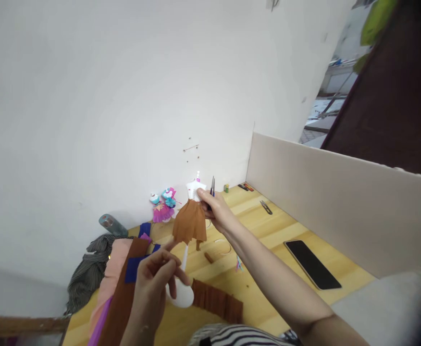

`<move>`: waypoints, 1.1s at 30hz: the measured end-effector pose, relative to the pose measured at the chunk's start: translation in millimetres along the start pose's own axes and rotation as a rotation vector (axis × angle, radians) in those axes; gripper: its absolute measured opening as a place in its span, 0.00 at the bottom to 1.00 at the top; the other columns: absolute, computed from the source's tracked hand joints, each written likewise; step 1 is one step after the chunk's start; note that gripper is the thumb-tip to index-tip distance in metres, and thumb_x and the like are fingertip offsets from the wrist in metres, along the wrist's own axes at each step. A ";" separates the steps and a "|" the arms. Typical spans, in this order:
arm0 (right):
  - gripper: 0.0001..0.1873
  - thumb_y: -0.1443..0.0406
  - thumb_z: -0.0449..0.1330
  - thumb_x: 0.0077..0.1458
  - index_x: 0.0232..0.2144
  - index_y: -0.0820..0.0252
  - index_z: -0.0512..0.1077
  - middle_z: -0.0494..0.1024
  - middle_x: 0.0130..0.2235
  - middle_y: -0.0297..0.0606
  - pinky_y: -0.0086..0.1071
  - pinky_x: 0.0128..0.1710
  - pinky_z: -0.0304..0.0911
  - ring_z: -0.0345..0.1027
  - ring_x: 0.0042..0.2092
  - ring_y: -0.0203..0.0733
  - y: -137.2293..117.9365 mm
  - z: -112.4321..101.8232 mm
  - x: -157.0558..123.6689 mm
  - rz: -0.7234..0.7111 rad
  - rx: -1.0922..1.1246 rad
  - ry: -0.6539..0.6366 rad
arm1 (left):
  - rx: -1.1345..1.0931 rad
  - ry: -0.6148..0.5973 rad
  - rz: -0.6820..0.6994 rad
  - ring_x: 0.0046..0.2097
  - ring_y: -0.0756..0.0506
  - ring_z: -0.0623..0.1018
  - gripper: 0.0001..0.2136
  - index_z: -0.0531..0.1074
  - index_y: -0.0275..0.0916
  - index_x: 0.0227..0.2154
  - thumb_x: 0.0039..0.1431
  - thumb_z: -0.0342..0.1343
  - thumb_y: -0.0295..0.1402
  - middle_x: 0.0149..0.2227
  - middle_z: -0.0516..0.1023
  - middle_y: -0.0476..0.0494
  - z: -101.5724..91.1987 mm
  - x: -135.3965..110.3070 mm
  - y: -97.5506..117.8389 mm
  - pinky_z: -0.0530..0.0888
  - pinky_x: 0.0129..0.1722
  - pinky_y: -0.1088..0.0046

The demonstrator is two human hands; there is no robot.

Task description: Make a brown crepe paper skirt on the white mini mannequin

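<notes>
My right hand point(212, 204) is closed around the waist of a small dress figure point(190, 221) with a white bodice and a brown pleated skirt, held upright above the table. Dark pointed blades point(213, 185) of a small tool stick up from behind the same hand. Below the skirt, a white stem runs down to a round white base point(181, 294). My left hand point(160, 276) is in front of this stem, loosely curled with fingers apart; its index finger reaches the skirt's hem. A pleated brown strip point(219, 300) lies on the table near my body.
Brown, blue and pink sheets point(120, 269) and a striped cloth point(88, 264) cover the table's left side. Decorated pink and blue figures point(163, 204) stand by the wall. A phone point(313, 264) and thread snips point(266, 207) lie right, beside a white partition point(333, 202).
</notes>
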State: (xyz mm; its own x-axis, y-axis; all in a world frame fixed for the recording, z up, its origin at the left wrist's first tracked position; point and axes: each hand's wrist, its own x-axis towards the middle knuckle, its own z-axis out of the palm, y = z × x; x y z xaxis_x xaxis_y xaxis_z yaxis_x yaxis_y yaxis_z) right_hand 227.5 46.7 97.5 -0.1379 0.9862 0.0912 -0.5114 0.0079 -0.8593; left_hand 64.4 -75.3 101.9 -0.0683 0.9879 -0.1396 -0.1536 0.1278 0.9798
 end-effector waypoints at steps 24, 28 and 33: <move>0.25 0.45 0.61 0.45 0.21 0.58 0.59 0.51 0.11 0.20 0.26 0.16 0.31 0.34 0.15 0.25 1.2 -23.9 3.8 0.144 0.103 -0.217 | -0.158 -0.363 -0.339 0.15 0.61 0.54 0.16 0.78 0.32 0.27 0.41 0.67 0.41 0.14 0.66 0.53 15.5 30.5 -14.7 0.47 0.13 0.85; 0.21 0.53 0.63 0.46 0.37 0.56 0.61 0.61 0.21 0.22 0.25 0.19 0.32 0.37 0.17 0.25 -5.0 -41.8 -18.5 0.028 -0.030 -0.108 | -0.196 -0.336 -0.292 0.14 0.61 0.53 0.16 0.78 0.32 0.27 0.41 0.67 0.42 0.14 0.65 0.54 17.6 30.2 -17.4 0.48 0.13 0.85; 0.15 0.57 0.61 0.51 0.37 0.57 0.62 0.62 0.28 0.28 0.26 0.23 0.47 0.49 0.25 0.30 -11.1 -59.5 -59.2 -0.081 -0.522 -0.016 | -0.169 -0.274 -0.253 0.14 0.61 0.54 0.16 0.77 0.32 0.27 0.41 0.67 0.41 0.14 0.67 0.53 16.1 35.6 -25.2 0.47 0.14 0.85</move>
State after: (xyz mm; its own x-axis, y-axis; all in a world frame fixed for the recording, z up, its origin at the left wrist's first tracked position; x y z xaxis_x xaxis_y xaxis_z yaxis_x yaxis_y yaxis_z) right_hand 291.8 -2.0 71.6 -0.1299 0.9765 0.1720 -0.0315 0.1693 -0.9851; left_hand 81.7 -42.0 74.5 0.2541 0.9171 -0.3071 -0.2928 0.3756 0.8793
